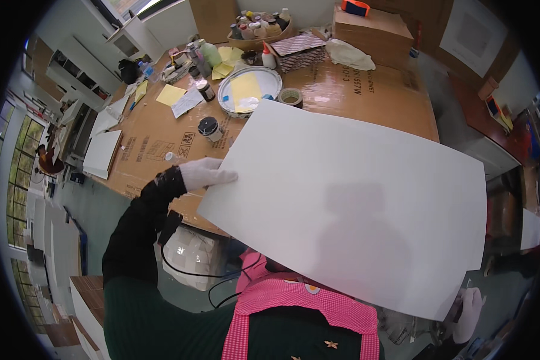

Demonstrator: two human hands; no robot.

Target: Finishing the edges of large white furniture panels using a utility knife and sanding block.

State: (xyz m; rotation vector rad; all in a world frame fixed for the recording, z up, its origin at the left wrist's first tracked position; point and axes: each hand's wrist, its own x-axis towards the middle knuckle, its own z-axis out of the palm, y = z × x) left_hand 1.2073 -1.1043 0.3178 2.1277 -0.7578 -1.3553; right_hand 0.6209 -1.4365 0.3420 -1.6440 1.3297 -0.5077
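Observation:
A large white panel (354, 180) spans the near right of the table and reaches over its edge towards my body. My left hand (209, 174), in a white glove, grips the panel's left edge, thumb on top and the other fingers mostly hidden below. At the lower right, just past the panel's near right corner, is my right hand (470, 313), also in a white glove. Its fingers are curled, and what lies within them cannot be made out. A shadow of my head and shoulders falls across the panel.
Cardboard covers the table (156, 141). Beyond the panel are a tape roll (290, 97), a round lid (223, 95), a dark-capped jar (210, 128) and a basket of bottles (261, 29). A wrapped white bundle (192, 255) sits below the table edge, near black cables (192, 273).

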